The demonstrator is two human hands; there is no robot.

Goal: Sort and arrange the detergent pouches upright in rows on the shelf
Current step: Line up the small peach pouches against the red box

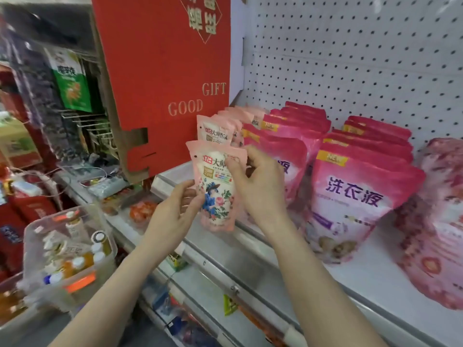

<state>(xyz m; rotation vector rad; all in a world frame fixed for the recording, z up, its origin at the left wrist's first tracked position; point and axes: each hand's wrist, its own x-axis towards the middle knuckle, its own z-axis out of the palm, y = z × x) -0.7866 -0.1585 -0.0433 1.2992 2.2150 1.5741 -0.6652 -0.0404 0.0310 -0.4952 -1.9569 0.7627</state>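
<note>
the red gift box [162, 71] stands at the left end of the white shelf [375, 279], and everything here is placed from it. just right of the box's lower corner, and nearer the camera, a pale pink pouch [216, 194] with a flower print is held upright above the shelf's front edge. the left hand [172, 211] pinches the pouch's left edge, thumb in front and the other fingers curled behind. the right hand [258, 181] grips the top right part, thumb pressed on the printed face and fingers folded round the far edge (their tips are hidden). directly behind the held pouch, close against the box's right side, a row of matching pale pink pouches [215, 131] stands upright and runs back towards the pegboard [350, 58]. further right of the box come rows of deep pink pouches [355, 196], also upright, one row beside the next. farthest from the box, at the right border, is a mottled pink pouch [441, 221], too blurred to read. left of the box and lower down sits a clear tub [31, 249] holding small bottles, and a green packet [71, 78] hangs to the box's left.
</note>
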